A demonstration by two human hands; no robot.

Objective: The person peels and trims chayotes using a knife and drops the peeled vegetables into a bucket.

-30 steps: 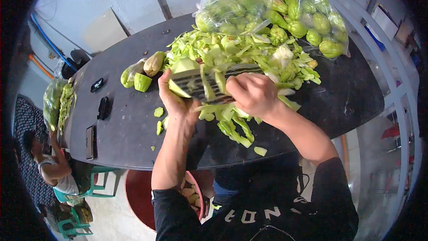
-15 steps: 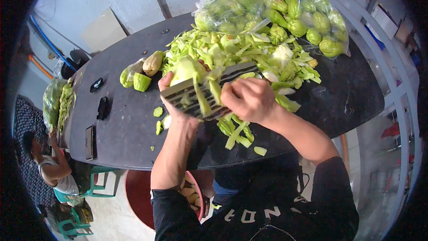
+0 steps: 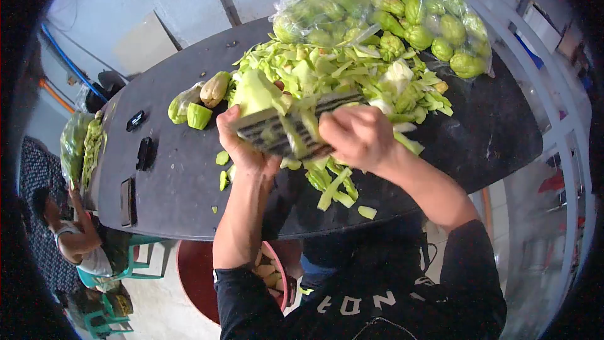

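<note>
My left hand (image 3: 247,149) is closed around a pale green, partly peeled chayote (image 3: 257,93), its fingers mostly hidden behind the blade. In my right fist (image 3: 360,135) is a cleaver (image 3: 267,133), its broad blade lying across the chayote's near side. Strips of green peel cling to the blade, which looks striped and a little blurred. Behind both hands spreads a heap of chayote peelings (image 3: 305,72). More cut strips (image 3: 336,190) lie on the dark table (image 3: 182,195) below the blade.
A clear plastic bag of whole chayotes (image 3: 377,12) stands at the back right. Several chayotes (image 3: 200,115) sit left of the heap. Dark small items (image 3: 145,153) lie farther left. A red tub (image 3: 201,283) with pale pieces is below the table edge; another person (image 3: 78,239) sits at far left.
The cleaver has shifted slightly, its blade tilting differently against the chayote. More of the chayote's pale side shows above the blade. Both hands keep their holds.
</note>
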